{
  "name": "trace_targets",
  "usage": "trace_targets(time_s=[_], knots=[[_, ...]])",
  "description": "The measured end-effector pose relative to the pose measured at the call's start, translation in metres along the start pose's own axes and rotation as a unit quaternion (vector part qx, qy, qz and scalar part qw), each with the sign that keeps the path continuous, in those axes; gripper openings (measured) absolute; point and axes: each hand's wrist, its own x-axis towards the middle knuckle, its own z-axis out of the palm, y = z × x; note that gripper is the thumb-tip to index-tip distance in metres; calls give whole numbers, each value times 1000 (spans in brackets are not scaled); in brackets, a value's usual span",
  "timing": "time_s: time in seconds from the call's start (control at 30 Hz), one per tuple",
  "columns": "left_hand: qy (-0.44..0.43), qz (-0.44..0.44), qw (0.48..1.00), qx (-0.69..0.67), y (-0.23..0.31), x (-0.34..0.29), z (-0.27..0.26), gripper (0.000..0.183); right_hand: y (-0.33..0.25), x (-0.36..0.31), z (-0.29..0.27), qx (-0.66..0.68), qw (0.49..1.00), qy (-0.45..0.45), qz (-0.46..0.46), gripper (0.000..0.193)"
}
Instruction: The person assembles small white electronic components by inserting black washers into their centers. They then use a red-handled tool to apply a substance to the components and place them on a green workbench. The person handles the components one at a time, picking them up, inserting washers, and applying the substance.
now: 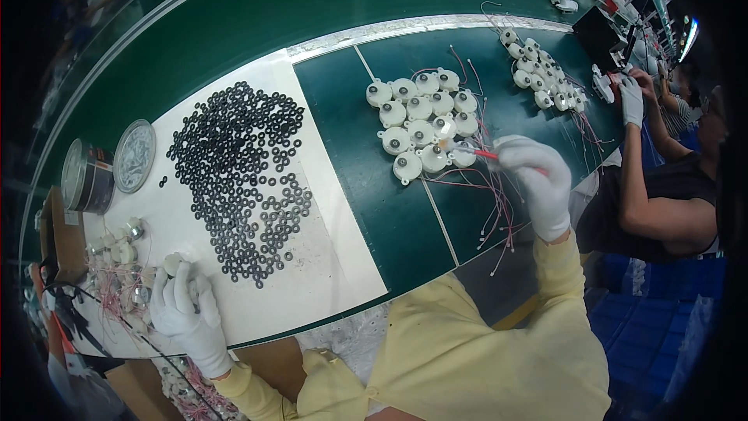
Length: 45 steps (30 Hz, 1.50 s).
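Note:
My right hand (538, 175), in a white glove, pinches a thin brush with a red handle (485, 154). The brush tip reaches over a block of small white round motors (421, 107) standing shaft up on the green table, their pink and white wires trailing toward me. At the left, my gloved left hand (187, 312) has its fingers closed around a single white round motor (171, 263). Beside that hand lies a heap of similar motors (117, 257) with tangled wires. Between my hands many small black rings (241, 164) are spread over a white sheet (335, 242).
An open tin can (87, 178) and its round lid (135, 156) stand at the far left, near a cardboard box (62, 238). A second group of motors (541, 74) sits farther right. Beyond it, a co-worker's gloved hand (631, 100) works near a black box (600, 37).

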Motion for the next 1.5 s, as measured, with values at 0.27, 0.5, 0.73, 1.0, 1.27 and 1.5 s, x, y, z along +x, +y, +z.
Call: trace_targets(time_s=[0.27, 0.5, 0.73, 1.0, 1.27, 1.5], knots=[[-5, -2, 1000, 6, 1, 1, -1, 34, 8, -2, 7, -6, 1000, -5, 16, 29], [-6, -2, 1000, 9, 2, 1, -2, 35, 14, -6, 5, 17, 999, -5, 43, 28], [-5, -6, 1000, 1, 2, 0, -2, 37, 21, -18, -4, 37, 996, 5, 82, 26], [-7, -7, 1000, 0, 1, 0, -2, 37, 14, -15, -4, 49, 997, 22, 52, 31], [0, -1, 1000, 13, 2, 1, -3, 36, 15, -13, 1, 5, 999, -8, 49, 31], [-10, -4, 1000, 0, 6, 4, -5, 31, 10, -20, -7, 12, 999, 11, 31, 29]])
